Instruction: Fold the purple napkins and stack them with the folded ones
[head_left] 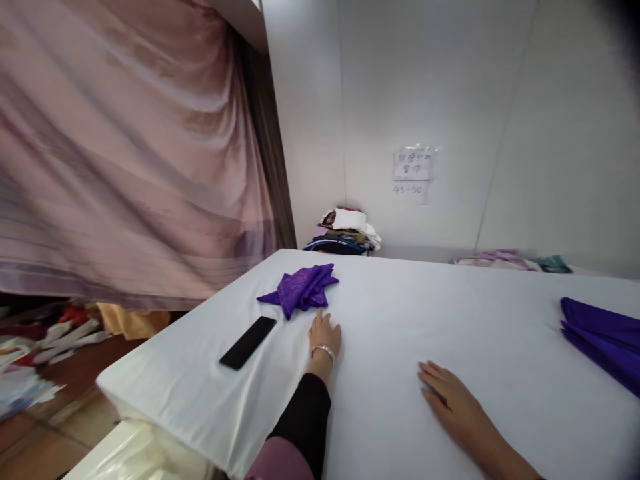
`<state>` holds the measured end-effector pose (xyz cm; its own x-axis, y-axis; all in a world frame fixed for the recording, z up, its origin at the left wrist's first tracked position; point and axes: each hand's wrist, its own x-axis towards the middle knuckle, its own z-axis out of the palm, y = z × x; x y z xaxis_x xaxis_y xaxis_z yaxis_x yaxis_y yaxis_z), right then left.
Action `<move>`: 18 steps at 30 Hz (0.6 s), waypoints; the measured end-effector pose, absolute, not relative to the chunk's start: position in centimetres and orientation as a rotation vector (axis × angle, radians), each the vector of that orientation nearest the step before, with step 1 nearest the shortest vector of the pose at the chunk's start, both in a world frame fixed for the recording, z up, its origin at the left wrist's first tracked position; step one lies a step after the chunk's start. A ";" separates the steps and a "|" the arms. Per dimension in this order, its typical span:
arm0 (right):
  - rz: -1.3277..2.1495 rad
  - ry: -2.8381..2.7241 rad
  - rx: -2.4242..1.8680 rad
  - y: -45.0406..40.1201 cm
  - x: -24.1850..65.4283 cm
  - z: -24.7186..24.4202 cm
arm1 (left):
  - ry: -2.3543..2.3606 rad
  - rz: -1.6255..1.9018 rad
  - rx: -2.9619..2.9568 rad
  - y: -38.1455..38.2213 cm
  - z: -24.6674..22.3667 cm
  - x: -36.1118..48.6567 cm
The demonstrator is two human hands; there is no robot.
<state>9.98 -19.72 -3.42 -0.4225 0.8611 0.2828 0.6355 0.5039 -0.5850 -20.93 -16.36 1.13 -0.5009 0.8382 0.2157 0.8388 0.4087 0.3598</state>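
Note:
My left hand point(325, 335), with a bracelet at the wrist, reaches over the white-covered table point(380, 400). Its fingers are stretched out and hold nothing. Just beyond the fingertips lies a loosely folded purple cloth point(303, 288) with pointed corners; whether they touch it I cannot tell. A black phone-like slab point(249, 342) lies flat to the left of that hand. My right hand point(453, 403) is low over the table's right half, fingers extended. A thin dark sliver shows between its thumb and fingers, perhaps only a shadow.
At the right edge lies a folded purple cloth stack point(603, 340). Behind the table are a pile of folded fabrics point(345, 232) and more cloth point(500, 260) along the wall. A paper sign point(413, 165) hangs above. On the left are a pink curtain point(150, 147) and floor scraps point(60, 340).

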 end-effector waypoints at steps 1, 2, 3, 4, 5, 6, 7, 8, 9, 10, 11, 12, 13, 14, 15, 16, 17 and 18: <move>0.501 -2.222 -1.226 -19.6 10.1 -3.6 | -2.643 -0.703 -1.488 -16.2 1.2 -21.2; 0.471 -2.255 -1.227 -19.5 10.2 -3.6 | -2.643 -0.731 -1.414 -16.0 1.2 -21.6; 0.442 -2.283 -1.227 -19.5 10.3 -3.7 | -2.637 -0.756 -1.350 -15.8 1.3 -22.0; 0.415 -2.302 -1.224 -19.4 10.3 -3.8 | -2.631 -0.779 -1.294 -15.7 1.3 -22.5; 0.389 -2.315 -1.216 -19.3 10.4 -4.0 | -2.627 -0.800 -1.243 -15.5 1.4 -23.0; 0.367 -2.324 -1.206 -19.2 10.4 -4.1 | -2.626 -0.820 -1.194 -15.4 1.4 -23.5; 0.347 -2.327 -1.194 -19.1 10.5 -4.4 | -2.628 -0.841 -1.146 -15.2 1.4 -24.0; 0.332 -2.325 -1.183 -19.0 10.5 -4.6 | -2.632 -0.863 -1.102 -15.1 1.4 -24.4; 0.322 -2.323 -1.174 -18.9 10.6 -4.8 | -2.637 -0.886 -1.060 -14.9 1.4 -24.9; 0.319 -2.323 -1.166 -18.9 10.7 -5.0 | -2.643 -0.910 -1.022 -14.8 1.3 -25.3; 0.315 -2.321 -1.161 -18.8 10.7 -5.2 | -2.649 -0.934 -0.988 -14.7 1.3 -25.6; 0.312 -2.321 -1.158 -18.7 10.8 -5.4 | -2.656 -0.958 -0.957 -14.6 1.2 -25.9; 0.309 -2.325 -1.158 -18.7 10.9 -5.5 | -2.663 -0.983 -0.931 -14.5 1.2 -26.1; 0.305 -2.332 -1.159 -18.7 10.9 -5.6 | -2.669 -1.008 -0.912 -14.4 1.1 -26.4; 0.301 -2.340 -1.160 -18.7 11.0 -5.7 | -2.673 -1.034 -0.902 -14.3 1.1 -26.5; 0.296 -2.346 -1.163 -18.6 11.0 -5.8 | -2.678 -1.060 -0.897 -14.3 1.0 -26.7; 0.293 -2.351 -1.165 -18.6 11.1 -5.8 | -2.682 -1.087 -0.894 -14.2 0.9 -26.9; 0.291 -2.355 -1.166 -18.6 11.1 -5.8 | -2.686 -1.114 -0.892 -14.2 0.8 -27.0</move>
